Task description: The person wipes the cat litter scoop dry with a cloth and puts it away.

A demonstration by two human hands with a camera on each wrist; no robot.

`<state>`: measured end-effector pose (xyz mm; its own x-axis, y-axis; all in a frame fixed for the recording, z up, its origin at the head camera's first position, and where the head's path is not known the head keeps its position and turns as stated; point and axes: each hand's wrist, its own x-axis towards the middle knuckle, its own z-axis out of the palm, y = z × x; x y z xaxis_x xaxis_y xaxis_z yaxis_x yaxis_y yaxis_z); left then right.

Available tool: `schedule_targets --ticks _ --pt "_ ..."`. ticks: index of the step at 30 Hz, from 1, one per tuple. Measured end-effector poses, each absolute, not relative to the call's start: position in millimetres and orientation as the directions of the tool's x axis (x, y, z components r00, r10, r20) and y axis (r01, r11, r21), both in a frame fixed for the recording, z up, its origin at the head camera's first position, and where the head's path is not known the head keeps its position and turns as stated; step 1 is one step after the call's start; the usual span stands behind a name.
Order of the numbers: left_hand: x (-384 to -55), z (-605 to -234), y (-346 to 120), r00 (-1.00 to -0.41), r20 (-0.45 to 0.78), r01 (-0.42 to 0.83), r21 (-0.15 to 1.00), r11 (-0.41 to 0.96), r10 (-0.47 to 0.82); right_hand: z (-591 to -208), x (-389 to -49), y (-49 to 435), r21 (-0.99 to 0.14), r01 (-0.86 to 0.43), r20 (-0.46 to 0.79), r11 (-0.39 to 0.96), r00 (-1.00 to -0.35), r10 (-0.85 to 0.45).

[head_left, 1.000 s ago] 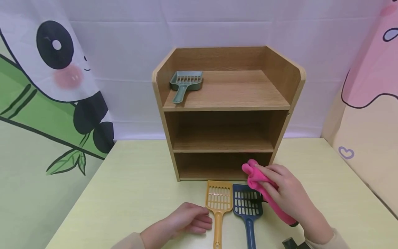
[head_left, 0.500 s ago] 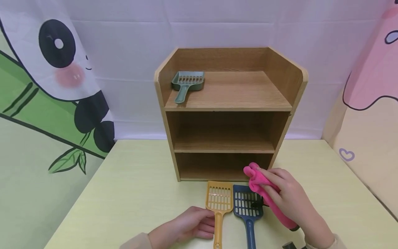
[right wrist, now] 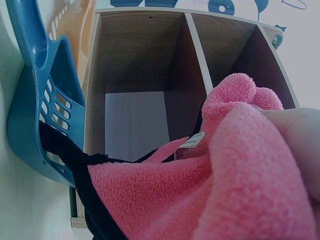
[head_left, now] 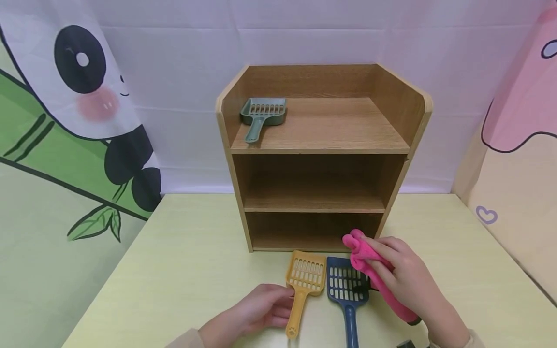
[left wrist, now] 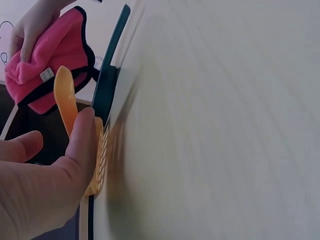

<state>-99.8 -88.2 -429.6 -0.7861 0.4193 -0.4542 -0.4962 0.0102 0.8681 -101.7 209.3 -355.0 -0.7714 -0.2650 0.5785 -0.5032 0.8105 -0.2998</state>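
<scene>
Between my left hand and the blue litter scoop is a yellow-orange litter scoop. My left thumb is at its neck and the fingers reach under the handle, gripping it. The handle slants toward me and stands raised from the table in the left wrist view. My right hand grips a bunched pink cloth with black edging and a small white tag. A corner of the cloth hangs over the blue litter scoop, which lies slotted-head-away on the table. In the right wrist view the cloth covers most of the fingers.
A wooden shelf unit with two open compartments stands behind the scoops. On its top, at the left, lies a grey-green litter scoop. The pale table extends to both sides, and a printed curtain hangs behind.
The yellow-orange scoop has turned, its handle swinging left and lifting off the table with my left hand. My right hand stays nearly still with the cloth.
</scene>
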Motion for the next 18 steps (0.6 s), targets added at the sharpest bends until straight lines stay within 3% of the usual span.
schedule_targets --ticks 9,18 --pt "-103.2 -423.4 -105.1 -0.799 -0.425 -0.468 0.883 0.004 0.426 -355.4 -99.9 210.2 -0.307 -0.494 0.571 0.813 -0.779 -0.258" --pt "-106.2 -419.3 -131.3 -0.832 -0.37 -0.426 0.903 -0.05 0.414 -352.7 -95.1 209.9 -0.354 -0.438 0.504 0.826 -0.834 -0.225"
